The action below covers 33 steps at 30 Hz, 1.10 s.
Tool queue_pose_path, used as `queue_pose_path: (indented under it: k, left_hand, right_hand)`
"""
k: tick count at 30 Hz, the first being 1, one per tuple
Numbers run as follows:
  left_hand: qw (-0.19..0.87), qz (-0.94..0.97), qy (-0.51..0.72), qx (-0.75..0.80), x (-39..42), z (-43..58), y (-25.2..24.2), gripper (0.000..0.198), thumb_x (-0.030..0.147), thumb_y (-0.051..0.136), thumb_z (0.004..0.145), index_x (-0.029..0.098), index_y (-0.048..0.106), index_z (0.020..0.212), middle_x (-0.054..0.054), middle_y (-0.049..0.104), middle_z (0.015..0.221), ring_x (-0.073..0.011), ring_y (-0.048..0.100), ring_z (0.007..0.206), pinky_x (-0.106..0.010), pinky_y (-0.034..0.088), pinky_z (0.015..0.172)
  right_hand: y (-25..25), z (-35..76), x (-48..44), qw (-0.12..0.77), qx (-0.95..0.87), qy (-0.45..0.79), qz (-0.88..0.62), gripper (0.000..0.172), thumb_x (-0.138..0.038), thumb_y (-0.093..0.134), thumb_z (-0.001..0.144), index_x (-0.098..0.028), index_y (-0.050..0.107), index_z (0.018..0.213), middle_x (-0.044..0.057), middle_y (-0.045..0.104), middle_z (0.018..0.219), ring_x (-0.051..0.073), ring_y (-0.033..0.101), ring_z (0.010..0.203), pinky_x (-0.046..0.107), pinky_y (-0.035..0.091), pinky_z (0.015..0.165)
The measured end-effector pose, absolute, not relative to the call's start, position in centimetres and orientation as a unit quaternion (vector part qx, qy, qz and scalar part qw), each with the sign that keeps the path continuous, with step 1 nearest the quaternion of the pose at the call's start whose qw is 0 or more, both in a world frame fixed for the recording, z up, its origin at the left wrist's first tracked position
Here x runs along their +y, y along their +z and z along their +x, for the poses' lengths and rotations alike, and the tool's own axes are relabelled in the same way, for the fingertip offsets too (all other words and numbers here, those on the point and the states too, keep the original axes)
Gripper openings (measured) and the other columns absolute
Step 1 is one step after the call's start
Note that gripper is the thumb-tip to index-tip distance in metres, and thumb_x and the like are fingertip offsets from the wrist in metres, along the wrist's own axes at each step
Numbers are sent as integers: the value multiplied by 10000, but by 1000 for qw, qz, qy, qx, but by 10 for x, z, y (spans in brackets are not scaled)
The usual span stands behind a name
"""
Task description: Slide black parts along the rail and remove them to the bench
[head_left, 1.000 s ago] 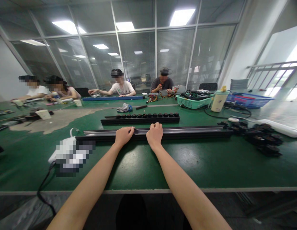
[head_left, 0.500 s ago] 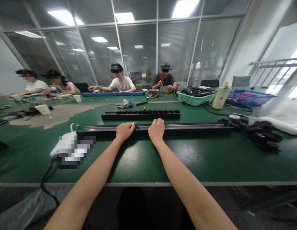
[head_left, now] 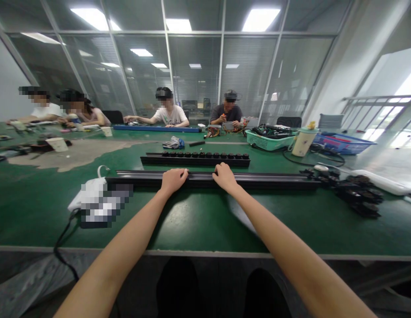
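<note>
The green-topped counter (head_left: 205, 225), worn to a pale patch (head_left: 73, 159) at the left, carries a long black rail (head_left: 275, 181) and, just beyond it, a second black rail (head_left: 195, 162) lined with black fittings. A heap of black parts (head_left: 356, 194) lies past the long rail's right end, and a teal plastic basket (head_left: 263, 141) stands farther back.

"Where are the hands?"

"The left hand (head_left: 174, 181) and the right hand (head_left: 224, 177) both sit on top of the black rail (head_left: 268, 180), just apart, fingers curled over it."

"And the arms?"

"Bare, reaching forward, the left forearm (head_left: 126, 249) and the right forearm (head_left: 291, 240) angling inward toward the rail, wrists slightly bent."
</note>
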State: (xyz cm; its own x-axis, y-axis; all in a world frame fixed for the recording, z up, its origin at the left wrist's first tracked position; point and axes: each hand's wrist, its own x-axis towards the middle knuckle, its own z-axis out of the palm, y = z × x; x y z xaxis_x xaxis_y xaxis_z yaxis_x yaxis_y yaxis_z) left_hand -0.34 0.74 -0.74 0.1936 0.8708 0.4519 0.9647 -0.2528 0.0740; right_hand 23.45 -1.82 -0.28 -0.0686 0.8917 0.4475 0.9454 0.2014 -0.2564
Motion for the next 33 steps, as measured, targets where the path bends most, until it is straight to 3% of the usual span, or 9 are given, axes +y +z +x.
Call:
queue_pose_path:
  k: [3, 9, 16, 33]
  left_hand:
    - [111, -763, -208, -601, 8, -4, -8, 501, 468, 347, 1047, 275, 795, 1160, -85, 788, 1111, -285, 714, 1038, -320, 480, 781]
    - [107, -761, -207, -605, 8, -3, -7, 502, 475, 350, 1046, 275, 789, 1185, -82, 789, 1123, -282, 720, 1022, -320, 477, 777]
    - [108, -757, -196, -614, 8, 0, -4, 486, 474, 363, 1043, 287, 790, 1180, -79, 790, 1116, -294, 719, 1031, -329, 483, 796]
    - [139, -744, -217, -616, 3, 6, -13, 514, 443, 329, 1061, 242, 800, 1110, -94, 790, 1068, -275, 722, 984, -327, 469, 753]
  right_hand:
    - [-6, 257, -20, 281, -782, -25, -555, 90, -221, 607, 975, -159, 667, 999, 90, 654, 1045, 208, 578, 1047, 319, 447, 967]
    - [-23, 269, -28, 341, -786, -28, -515, 281, -258, 535, 1032, -137, 632, 1266, 126, 653, 1201, 228, 546, 1158, 340, 421, 1041]
    - [-29, 265, -33, 347, -786, -63, -509, 307, -281, 438, 1069, -204, 694, 1220, 125, 625, 1229, 239, 540, 1146, 343, 501, 952]
    - [-27, 268, -45, 335, -776, -57, -531, 364, -247, 400, 1068, -193, 697, 1272, 142, 638, 1272, 248, 527, 1219, 354, 519, 1005]
